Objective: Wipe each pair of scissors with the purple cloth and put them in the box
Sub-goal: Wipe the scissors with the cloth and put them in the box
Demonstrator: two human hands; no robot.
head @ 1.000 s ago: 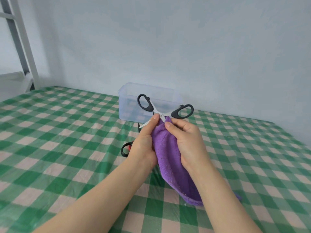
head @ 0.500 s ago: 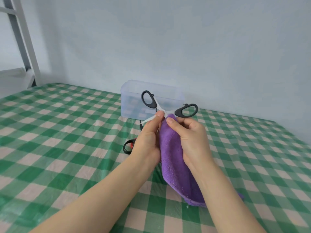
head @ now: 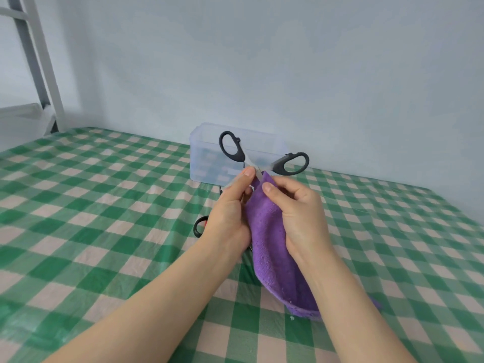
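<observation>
Black-handled scissors [head: 237, 153] are held above the middle of the table [head: 104, 205], spread wide, handles towards the box [head: 207, 158] at the far edge, presumably so each blade can be wiped singly. One blade is pinched by the left hand [head: 230, 213]. The purple cloth [head: 269, 244] is pinched round the other by the curled fingers of the right hand [head: 298, 213]. Another pair [head: 199, 227] lies on the table, mostly hidden behind the left hand.

Plain domestic room, home or dormitory by look. Green-and-cream checked tablecloth [head: 104, 205] spreads under my fingers [head: 246, 176] and out to both sides, creased, plastic sheen. Bare pale blue wall [head: 288, 61] rises beyond them. Clear plastic box [head: 204, 158] sits just behind them, near wall. White-and-grey metal frame [head: 49, 82], ladder-like, stands far off to their left.
</observation>
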